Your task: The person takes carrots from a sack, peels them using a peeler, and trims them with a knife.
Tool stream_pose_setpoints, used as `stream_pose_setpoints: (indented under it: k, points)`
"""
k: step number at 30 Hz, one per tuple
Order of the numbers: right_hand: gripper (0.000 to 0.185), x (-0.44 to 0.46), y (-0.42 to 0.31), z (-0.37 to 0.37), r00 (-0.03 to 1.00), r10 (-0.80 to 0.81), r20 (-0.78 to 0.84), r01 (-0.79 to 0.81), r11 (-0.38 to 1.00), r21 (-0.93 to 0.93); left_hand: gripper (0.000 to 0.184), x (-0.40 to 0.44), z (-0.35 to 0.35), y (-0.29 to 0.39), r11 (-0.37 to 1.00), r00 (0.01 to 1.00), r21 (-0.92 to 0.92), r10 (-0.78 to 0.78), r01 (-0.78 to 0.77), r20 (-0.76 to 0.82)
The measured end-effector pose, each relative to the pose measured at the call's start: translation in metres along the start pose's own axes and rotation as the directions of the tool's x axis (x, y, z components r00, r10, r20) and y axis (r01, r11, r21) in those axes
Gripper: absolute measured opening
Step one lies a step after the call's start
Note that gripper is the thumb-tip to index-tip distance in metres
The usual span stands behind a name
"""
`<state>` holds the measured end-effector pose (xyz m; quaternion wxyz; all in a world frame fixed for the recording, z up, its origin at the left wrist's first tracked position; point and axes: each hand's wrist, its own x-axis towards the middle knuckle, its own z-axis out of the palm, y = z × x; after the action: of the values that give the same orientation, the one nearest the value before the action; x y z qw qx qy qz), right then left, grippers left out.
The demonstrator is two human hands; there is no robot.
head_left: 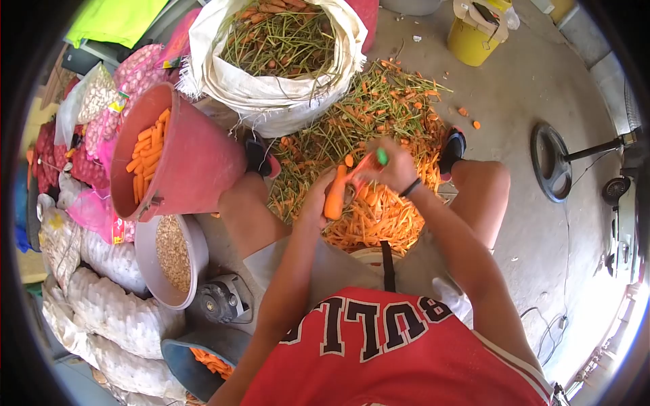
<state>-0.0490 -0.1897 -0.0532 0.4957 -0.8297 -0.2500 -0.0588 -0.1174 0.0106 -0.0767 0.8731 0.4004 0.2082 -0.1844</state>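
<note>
My left hand [316, 197] is closed around an orange carrot [335, 195], thick end toward me, above the pile of peelings. My right hand [398, 168], slightly smeared by motion, grips a peeler [366, 166] with a reddish handle and a green end. The peeler is close beside the carrot; whether its blade touches the carrot I cannot tell. Below both hands, a heap of orange carrot peelings [379, 220] lies between my legs. Farther out the heap mixes with green stems and cut carrot ends [379, 101].
A white sack [271, 101] of carrots with stems stands ahead. Left are a tilted red bucket [196, 149] of peeled carrots, a grey basin [145, 254], a blue bucket [179, 358] and stacked sacks [115, 311]. A yellow bucket [470, 44] and round black base [550, 162] are right.
</note>
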Motion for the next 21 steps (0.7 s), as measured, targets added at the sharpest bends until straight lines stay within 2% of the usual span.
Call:
stream_pose_setpoints:
  k: [1,3,4,7,8,10,11,12,13,15,16,19,21]
  points:
    - [0.051,-0.005,-0.01,0.005,0.988,-0.149,0.044,0.15,0.989,-0.017,0.027,0.001,0.001,0.0,1.0,0.999,-0.006,0.012,-0.012,0.051]
    - [0.053,-0.004,-0.008,0.007,0.985,-0.156,0.08,0.161,0.984,-0.072,0.026,0.0,0.002,0.001,1.0,0.989,-0.007,0.026,-0.026,0.143]
    - [0.053,-0.007,-0.005,0.009,0.984,-0.152,0.098,0.161,0.982,-0.094,0.026,-0.004,0.006,0.0,0.998,0.999,0.055,0.034,-0.035,0.025]
    - [0.056,0.015,0.026,-0.008,0.997,-0.059,-0.044,0.051,0.985,-0.164,0.026,-0.005,0.003,0.0,0.99,1.0,0.138,-0.029,0.027,0.01]
    - [0.058,0.014,0.028,-0.01,0.997,0.028,-0.067,-0.037,0.99,-0.14,0.027,-0.008,0.005,0.001,0.987,1.0,0.16,-0.011,0.011,0.0]
    - [0.061,0.015,0.023,-0.015,0.975,0.194,-0.112,-0.204,0.975,-0.09,0.028,-0.008,0.003,0.001,0.997,1.0,0.077,-0.005,0.006,-0.014]
    - [0.059,0.01,0.017,-0.009,0.964,0.267,-0.002,-0.266,0.962,0.06,0.029,-0.003,0.001,0.001,1.0,1.0,0.031,0.0,0.001,-0.02]
    - [0.06,0.001,0.001,0.0,0.997,0.076,0.019,-0.077,0.997,0.025,0.032,0.012,-0.026,-0.006,0.999,0.995,0.039,0.016,-0.02,0.103]
    - [0.062,-0.006,-0.008,0.007,0.992,-0.113,0.052,0.113,0.994,-0.001,0.033,0.006,-0.01,-0.002,1.0,0.999,0.018,0.011,-0.012,0.046]
    - [0.061,-0.007,-0.005,0.012,0.977,-0.193,0.094,0.199,0.979,-0.052,0.036,-0.007,0.013,0.003,1.0,0.997,-0.014,-0.012,0.011,-0.078]
    - [0.061,-0.01,-0.003,0.017,0.967,-0.226,0.115,0.235,0.969,-0.071,0.037,-0.002,-0.002,-0.004,0.999,0.997,0.036,0.031,-0.034,0.076]
    - [0.059,0.01,0.016,-0.008,0.999,-0.041,0.002,0.04,0.986,-0.159,0.034,-0.01,-0.002,0.0,0.985,0.999,0.171,-0.037,0.034,0.017]
    - [0.059,0.012,0.022,-0.014,0.992,0.1,-0.072,-0.108,0.987,-0.119,0.032,-0.016,0.004,0.001,0.988,0.999,0.149,-0.03,0.031,-0.011]
